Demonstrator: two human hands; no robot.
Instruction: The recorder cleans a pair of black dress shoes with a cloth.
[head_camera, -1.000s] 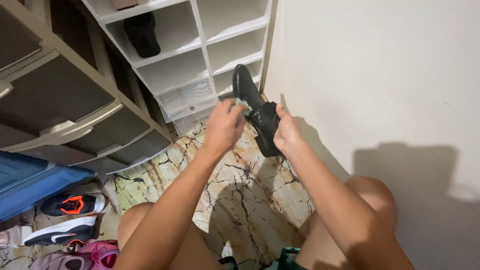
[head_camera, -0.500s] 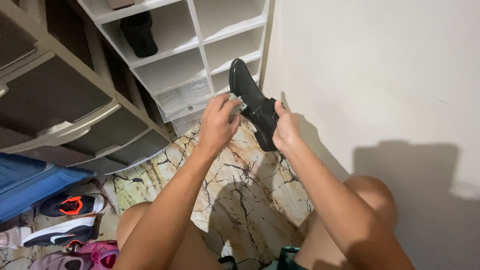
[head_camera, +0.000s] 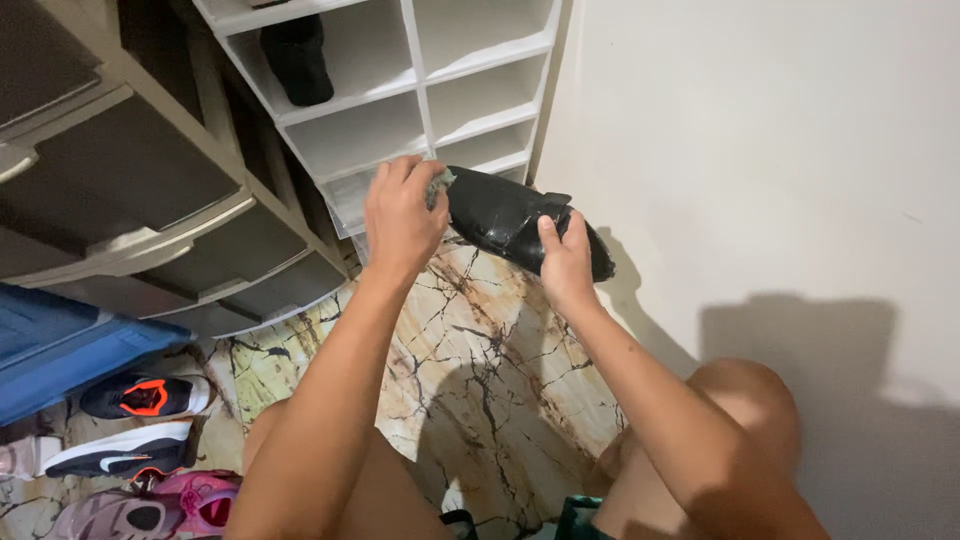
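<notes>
The left hand is clenched around a small grey-green cloth, pressing it against the toe end of a shiny black shoe. That shoe runs rightward and slightly downward from the left grip, its long axis nearly level, and ends inside the right hand, which grasps the heel end from below with the thumb laid over the top. So the shoe spans the gap between the two grips, held in the air above the veined marble floor and just in front of the white shoe rack. The left hand, with the cloth, is the nearer one to the toe; the right only steadies.

Half a second ago the shoe stood steeper, toe pointing up toward the rack; now it has been tipped flatter, and the left hand has slid up from the shoe's middle to its toe.

Further left of the left grip are grey plastic drawers, and below them sneakers.
</notes>
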